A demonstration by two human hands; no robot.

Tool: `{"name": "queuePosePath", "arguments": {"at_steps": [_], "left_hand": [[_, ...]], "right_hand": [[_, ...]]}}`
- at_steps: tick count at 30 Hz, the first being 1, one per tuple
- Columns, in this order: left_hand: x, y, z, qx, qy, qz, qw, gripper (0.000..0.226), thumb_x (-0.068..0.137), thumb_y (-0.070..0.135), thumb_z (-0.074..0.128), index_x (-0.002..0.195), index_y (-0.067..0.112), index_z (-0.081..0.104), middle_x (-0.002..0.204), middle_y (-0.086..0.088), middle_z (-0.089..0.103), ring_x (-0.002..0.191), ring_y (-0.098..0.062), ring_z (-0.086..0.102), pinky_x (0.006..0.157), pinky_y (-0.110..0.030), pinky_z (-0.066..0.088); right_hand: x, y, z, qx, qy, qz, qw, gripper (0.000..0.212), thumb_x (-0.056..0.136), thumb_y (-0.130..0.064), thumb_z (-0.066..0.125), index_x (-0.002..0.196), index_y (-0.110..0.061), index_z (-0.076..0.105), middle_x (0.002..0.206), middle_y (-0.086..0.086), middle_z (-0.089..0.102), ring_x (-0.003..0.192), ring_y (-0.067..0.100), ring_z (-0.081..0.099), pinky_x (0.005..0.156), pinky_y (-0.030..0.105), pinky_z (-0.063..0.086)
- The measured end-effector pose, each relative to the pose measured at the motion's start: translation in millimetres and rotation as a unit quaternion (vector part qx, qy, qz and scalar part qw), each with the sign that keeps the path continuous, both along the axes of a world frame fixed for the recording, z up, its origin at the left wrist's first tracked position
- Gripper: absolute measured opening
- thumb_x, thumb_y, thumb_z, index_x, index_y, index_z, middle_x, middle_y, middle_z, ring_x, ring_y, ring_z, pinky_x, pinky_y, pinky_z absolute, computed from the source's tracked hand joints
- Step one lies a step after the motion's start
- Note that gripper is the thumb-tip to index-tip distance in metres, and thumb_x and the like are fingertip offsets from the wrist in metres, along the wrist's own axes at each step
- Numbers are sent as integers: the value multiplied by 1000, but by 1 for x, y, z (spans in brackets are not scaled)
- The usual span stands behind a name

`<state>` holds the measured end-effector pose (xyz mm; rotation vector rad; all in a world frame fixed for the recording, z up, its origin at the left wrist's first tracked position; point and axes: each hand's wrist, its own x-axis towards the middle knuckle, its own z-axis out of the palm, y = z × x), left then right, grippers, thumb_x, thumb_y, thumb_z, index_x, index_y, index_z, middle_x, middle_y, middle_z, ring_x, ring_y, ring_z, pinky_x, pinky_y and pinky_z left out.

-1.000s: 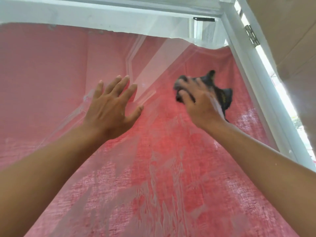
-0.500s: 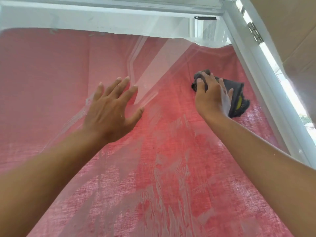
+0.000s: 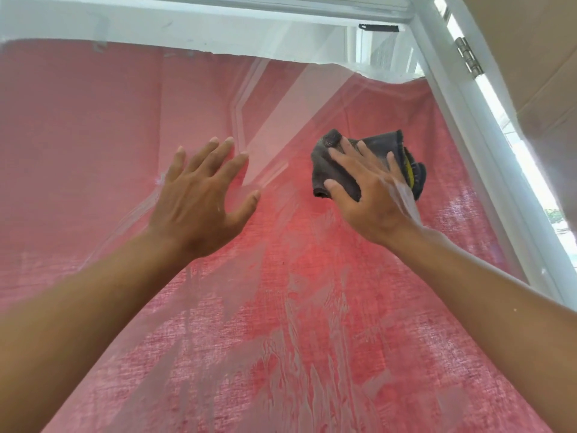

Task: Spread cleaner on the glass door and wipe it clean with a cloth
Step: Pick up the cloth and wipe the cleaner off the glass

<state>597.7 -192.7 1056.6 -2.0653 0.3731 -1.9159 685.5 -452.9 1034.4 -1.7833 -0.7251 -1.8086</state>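
The glass door [image 3: 93, 120] fills the view, with a red fabric behind the pane. White streaks of cleaner [image 3: 299, 354] cover its lower middle. My right hand [image 3: 371, 195] presses a dark grey cloth [image 3: 334, 170] flat against the upper right glass, fingers spread and straight over it; a yellow patch shows at the cloth's right edge. My left hand [image 3: 199, 198] lies flat on the glass to the left of the cloth, fingers straight and spread, holding nothing.
The white door frame [image 3: 487, 170] runs down the right side, with a metal hinge [image 3: 468, 57] near the top. The frame's top bar [image 3: 218, 14] crosses above. A brown cardboard surface [image 3: 530, 57] stands at the far right.
My right hand slid the cloth to the right and then back a little to the left, flattening over it. My left hand stayed in place on the glass.
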Motion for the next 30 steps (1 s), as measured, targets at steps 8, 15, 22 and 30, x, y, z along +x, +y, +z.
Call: {"name": "queuePosePath", "arguments": {"at_steps": [8, 15, 22, 30], "left_hand": [[0, 1, 1, 1, -3, -1, 1000, 77, 96, 63, 34, 156, 16, 44, 167, -10, 33, 158, -27, 23, 127, -59, 11], [-4, 5, 1, 2, 2, 0, 1000, 79, 95, 65, 31, 156, 17, 43, 168, -10, 31, 158, -27, 21, 127, -60, 10], [-2, 6, 0, -3, -1, -4, 1000, 80, 95, 66, 31, 157, 17, 42, 168, -10, 31, 159, -27, 21, 127, -60, 9], [-3, 7, -2, 2, -1, 1, 1000, 79, 95, 65, 31, 156, 16, 44, 167, -11, 32, 158, -28, 22, 127, -61, 11]], "right_hand": [[-2, 22, 1, -25, -56, 38, 997, 37, 106, -28, 53, 142, -28, 61, 155, -5, 50, 150, 20, 38, 126, 48, 13], [-7, 7, 18, 168, 68, 27, 983, 50, 105, -54, 48, 151, -36, 48, 166, -7, 34, 157, 21, 21, 129, 51, 1], [-5, -4, 22, 109, 80, 16, 991, 49, 106, -54, 43, 154, -43, 41, 168, -13, 25, 159, 17, 12, 128, 53, -5], [-7, 12, 14, 84, 23, 28, 996, 43, 109, -40, 44, 152, -40, 45, 166, -11, 32, 156, 17, 24, 129, 50, 4]]}}
